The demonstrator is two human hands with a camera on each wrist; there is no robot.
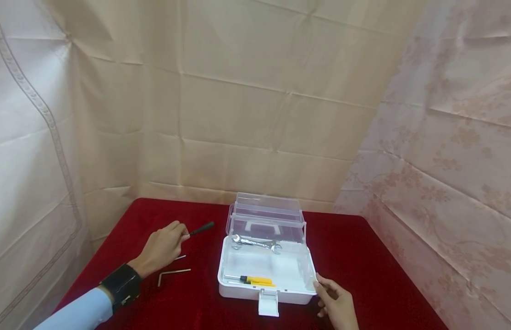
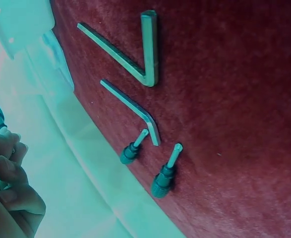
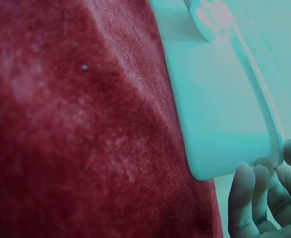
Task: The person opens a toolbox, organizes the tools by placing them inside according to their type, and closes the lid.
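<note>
My left hand pinches a screwdriver by its shaft, the dark handle pointing toward the toolbox; in the left wrist view the ribbed handle end shows above the fingertips. To the right stands a white toolbox with its transparent lid raised. Gripping its front right corner, my right hand has the thumb at the rim and fingers along the outer wall. Inside lie a shiny double open-ended wrench along the back and yellow-handled screwdrivers near the front.
Two hex keys, one larger and one smaller, lie on the red cloth by my left hand. Beside them are two short dark-handled screwdrivers. The box's front latch hangs down. Curtains surround the table.
</note>
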